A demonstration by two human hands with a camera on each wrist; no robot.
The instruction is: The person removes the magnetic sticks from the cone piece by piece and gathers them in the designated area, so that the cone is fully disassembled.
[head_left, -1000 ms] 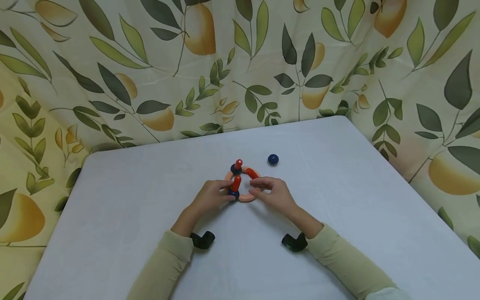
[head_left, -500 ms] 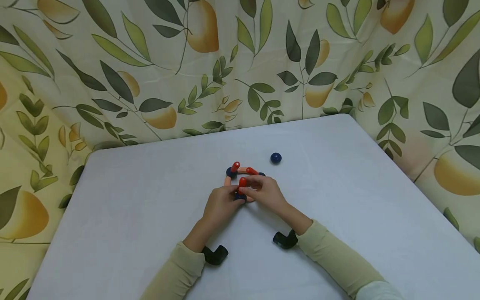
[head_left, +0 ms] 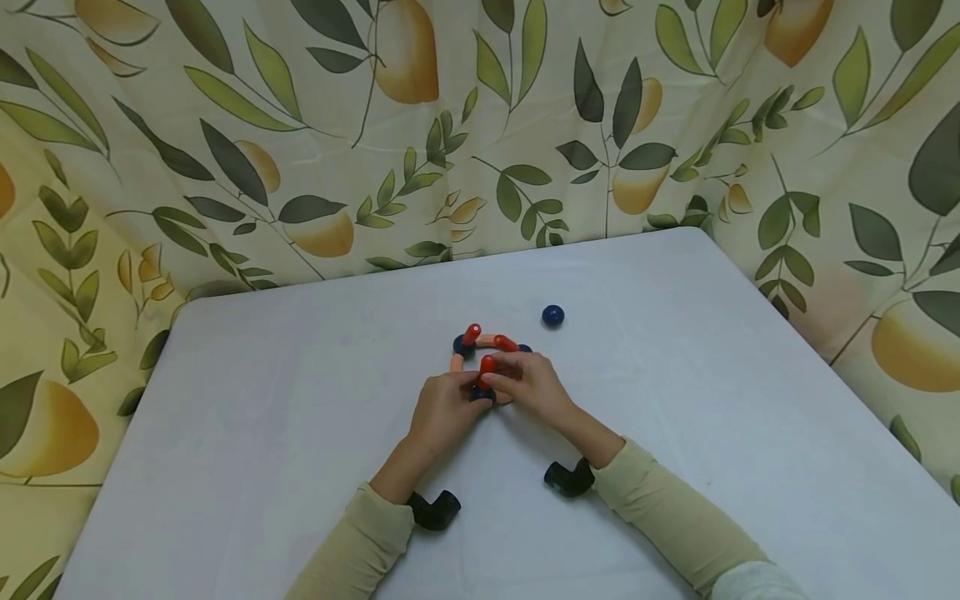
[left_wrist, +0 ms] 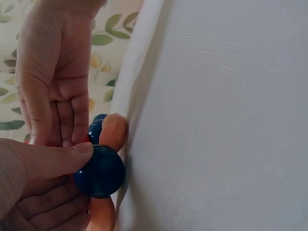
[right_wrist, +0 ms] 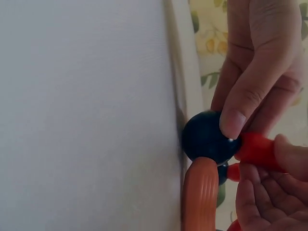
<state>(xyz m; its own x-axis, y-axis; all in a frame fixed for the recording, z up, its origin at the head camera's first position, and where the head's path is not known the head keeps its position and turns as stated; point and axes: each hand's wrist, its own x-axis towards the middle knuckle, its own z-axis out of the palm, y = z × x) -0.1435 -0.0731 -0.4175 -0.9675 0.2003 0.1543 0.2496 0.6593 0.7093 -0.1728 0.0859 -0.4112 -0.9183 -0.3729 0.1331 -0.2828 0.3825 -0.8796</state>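
Observation:
A ring of curved orange rods (head_left: 486, 340) joined by dark blue balls lies mid-table. My left hand (head_left: 444, 408) pinches the front blue ball (left_wrist: 102, 173) between thumb and fingers. From that ball rises a short red rod (right_wrist: 260, 150), and my right hand (head_left: 536, 387) grips it between thumb and fingers. A second red rod (head_left: 472, 335) stands on the back-left ball (head_left: 462, 346). Behind my right fingers a third red rod (head_left: 505, 342) leans near the right-hand ball (head_left: 527, 348). My hands hide the ring's near right part.
A loose dark blue ball (head_left: 552, 315) lies on the white-covered table (head_left: 300, 400) behind and right of the ring. Black wrist cameras (head_left: 437, 511) stick inward from both cuffs. A leaf-patterned curtain (head_left: 420, 183) hangs beyond the table's back edge.
My right hand has moved left from the ring's right side and taken hold of the front red rod. The ring has turned slightly, its front ball shifting right with my left hand.

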